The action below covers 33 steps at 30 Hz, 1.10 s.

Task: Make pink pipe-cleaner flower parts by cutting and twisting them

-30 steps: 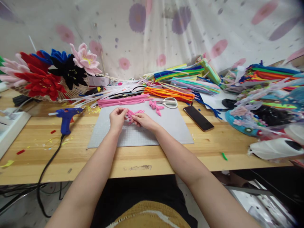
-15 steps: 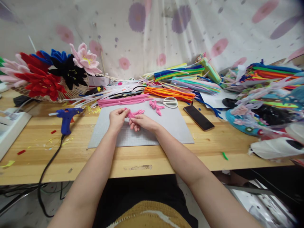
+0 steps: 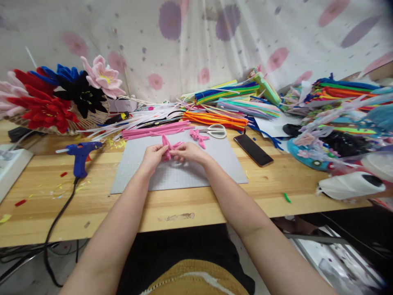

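Over the grey cutting mat, my left hand pinches a folded piece of pink pipe cleaner. My right hand is closed on the same piece from the right, fingertips close to the left hand's. Some of the piece is hidden behind the fingers. A second bent pink pipe cleaner piece lies on the mat just beyond my right hand, beside white-handled scissors. Along the mat's far edge runs a bundle of straight pink pipe cleaners.
A blue glue gun stands at the left, its cord trailing off the table's front edge. To the right lie a black phone and a white roll. Pipe cleaner flowers fill the back left; orange pipe cleaners lie behind the mat.
The pink piece has turned more upright, with its loops spread apart. My right hand's fingers have shifted on it. The whole view has moved slightly.
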Tool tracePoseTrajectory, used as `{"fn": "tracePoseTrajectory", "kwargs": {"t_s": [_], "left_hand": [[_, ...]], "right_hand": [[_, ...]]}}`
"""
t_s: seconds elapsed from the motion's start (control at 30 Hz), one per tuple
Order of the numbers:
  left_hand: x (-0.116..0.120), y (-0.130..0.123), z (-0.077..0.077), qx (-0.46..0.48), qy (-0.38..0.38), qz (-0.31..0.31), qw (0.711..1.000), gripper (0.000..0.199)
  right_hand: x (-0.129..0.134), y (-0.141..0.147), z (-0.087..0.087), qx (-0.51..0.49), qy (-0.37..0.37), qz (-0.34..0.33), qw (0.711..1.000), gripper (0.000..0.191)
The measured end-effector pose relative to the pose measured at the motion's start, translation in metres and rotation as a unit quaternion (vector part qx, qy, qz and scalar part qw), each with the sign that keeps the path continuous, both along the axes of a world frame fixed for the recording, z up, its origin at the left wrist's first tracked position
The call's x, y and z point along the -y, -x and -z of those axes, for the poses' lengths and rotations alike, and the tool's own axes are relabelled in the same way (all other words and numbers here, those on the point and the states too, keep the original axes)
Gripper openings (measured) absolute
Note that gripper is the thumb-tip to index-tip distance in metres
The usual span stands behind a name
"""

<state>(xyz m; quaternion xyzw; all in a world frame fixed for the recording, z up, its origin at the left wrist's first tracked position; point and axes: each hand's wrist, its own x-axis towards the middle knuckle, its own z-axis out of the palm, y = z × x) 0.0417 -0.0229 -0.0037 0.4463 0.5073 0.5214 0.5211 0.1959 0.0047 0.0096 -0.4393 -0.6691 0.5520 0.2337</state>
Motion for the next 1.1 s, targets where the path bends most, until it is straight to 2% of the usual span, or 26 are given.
{"fn": "tracePoseTrajectory", "kwargs": {"t_s": [0.07, 0.13, 0.27, 0.4, 0.5, 0.63, 0.77, 0.87, 0.97, 1.1], "left_hand": [[0.001, -0.001, -0.002, -0.005, 0.020, 0.034, 0.999, 0.034], [0.004, -0.003, -0.003, -0.010, 0.039, 0.081, 0.996, 0.038], [0.007, -0.002, -0.003, -0.007, 0.080, 0.175, 0.981, 0.039], [0.008, 0.003, -0.005, -0.012, 0.086, 0.212, 0.974, 0.036], [0.007, 0.003, -0.005, -0.016, 0.083, 0.192, 0.978, 0.034], [0.006, 0.000, -0.004, -0.004, 0.085, 0.124, 0.989, 0.034], [0.004, 0.003, -0.002, -0.035, 0.068, 0.077, 0.994, 0.035], [0.001, 0.005, 0.000, -0.093, 0.037, 0.073, 0.992, 0.032], [0.000, 0.006, 0.002, -0.150, 0.011, 0.082, 0.985, 0.028], [0.001, 0.006, 0.002, -0.181, -0.018, 0.097, 0.978, 0.023]], "right_hand": [[-0.004, -0.007, -0.004, -0.054, -0.070, 0.065, 0.994, 0.024], [-0.006, -0.009, -0.004, -0.104, -0.091, 0.075, 0.988, 0.023], [-0.006, -0.006, 0.003, -0.111, -0.068, 0.019, 0.991, 0.025], [-0.008, -0.005, 0.009, -0.120, -0.041, 0.045, 0.991, 0.026], [-0.010, -0.004, 0.010, -0.134, -0.015, 0.053, 0.989, 0.027], [-0.009, -0.001, 0.012, -0.176, 0.013, 0.083, 0.981, 0.027], [-0.008, 0.002, 0.012, -0.150, -0.021, 0.097, 0.984, 0.029], [-0.008, 0.001, 0.011, -0.096, -0.064, 0.103, 0.988, 0.029], [-0.007, 0.000, 0.010, -0.067, -0.068, 0.098, 0.991, 0.029], [-0.007, 0.001, 0.011, -0.067, -0.072, 0.102, 0.990, 0.029]]}}
